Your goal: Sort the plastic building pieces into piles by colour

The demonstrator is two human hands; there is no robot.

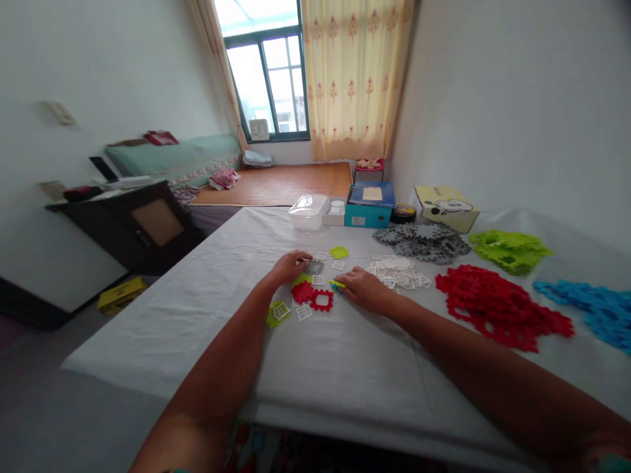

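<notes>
Both my arms reach over a table with a white cloth (197,328). My left hand (290,266) rests with curled fingers on a grey toothed tile (314,267). My right hand (362,288) is closed in a pinch on a small yellow-green piece (337,284). Between the hands lie two red frame tiles (313,296), a green tile with a white window insert (279,311), and loose white grid inserts (304,312). Another green tile (339,251) lies just beyond.
To the right lie heaps of white inserts (399,272), grey tiles (424,242), green tiles (510,249), red tiles (497,305) and blue tiles (596,309). At the far edge stand a clear lidded tub (309,211), a blue box (371,203) and a cartoon-printed box (446,207). A dark cabinet (133,226) stands left.
</notes>
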